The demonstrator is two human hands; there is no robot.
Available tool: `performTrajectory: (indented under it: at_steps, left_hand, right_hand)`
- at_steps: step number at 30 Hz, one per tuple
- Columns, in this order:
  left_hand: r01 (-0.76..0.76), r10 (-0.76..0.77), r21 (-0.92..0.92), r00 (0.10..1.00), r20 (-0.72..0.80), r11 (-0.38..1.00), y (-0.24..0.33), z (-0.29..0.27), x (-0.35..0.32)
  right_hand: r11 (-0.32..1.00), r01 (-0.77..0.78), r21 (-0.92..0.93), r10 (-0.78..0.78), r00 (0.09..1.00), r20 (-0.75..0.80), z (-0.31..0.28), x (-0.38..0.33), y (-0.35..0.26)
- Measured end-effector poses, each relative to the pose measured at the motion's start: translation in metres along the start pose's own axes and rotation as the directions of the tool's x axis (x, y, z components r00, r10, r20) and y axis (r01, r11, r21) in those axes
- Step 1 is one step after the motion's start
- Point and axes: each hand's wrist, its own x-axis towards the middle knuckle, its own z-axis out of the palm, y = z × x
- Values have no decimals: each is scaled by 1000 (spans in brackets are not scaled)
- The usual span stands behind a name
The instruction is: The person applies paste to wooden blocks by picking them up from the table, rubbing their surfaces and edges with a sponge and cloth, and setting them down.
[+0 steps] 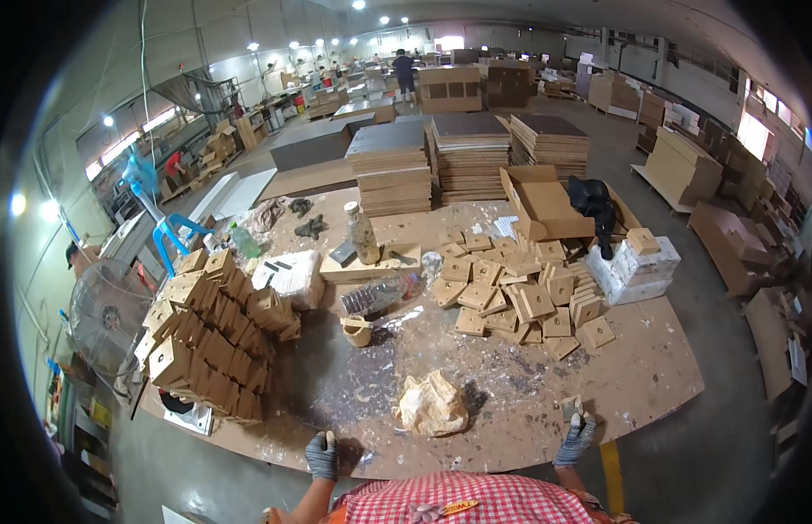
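My left hand [322, 455], in a grey glove, is at the table's near edge with its fingers closed. What it holds, if anything, is hidden. Farther right, my right hand [576, 439], gloved alike, is closed on a small flat scraper-like piece [569, 407] that sticks up past the fingers. Between the hands, a crumpled cream-coloured wad [431, 403] lies on the stained table [502, 419]. Beyond it stands a small tan cup [357, 331] with something lying across its rim. A clear plastic bottle [375, 297] lies on its side behind the cup.
Stacked square wooden blocks with holes [205, 336] stand at the left; a loose heap of them [511, 293] lies at the right. An upright bottle [361, 234], an open cardboard box [545, 205] and board stacks [469, 157] are farther back. A fan [110, 314] stands left of the table.
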Motion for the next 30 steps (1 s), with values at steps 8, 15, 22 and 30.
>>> performTrajectory:
  at_steps: [8, 15, 22, 30]
  left_hand:
    - [26, -26, -133, 1000, -3, 991, -15, 9, -1]
    - [33, -36, -212, 999, -6, 977, 0, 9, 0]
    - [92, -94, -261, 996, 3, 961, -19, 9, -1]
    - [63, -59, -224, 998, 25, 972, -17, 9, -6]
  right_hand:
    - [999, 28, 33, -27, 999, -27, 1, -1, -23]
    - [996, -21, -82, 20, 1000, -10, 0, 1, -29]
    - [990, 38, -134, -40, 999, -12, 3, 1, -22]
    - [964, 46, -263, -32, 998, 57, -2, 1, -22]
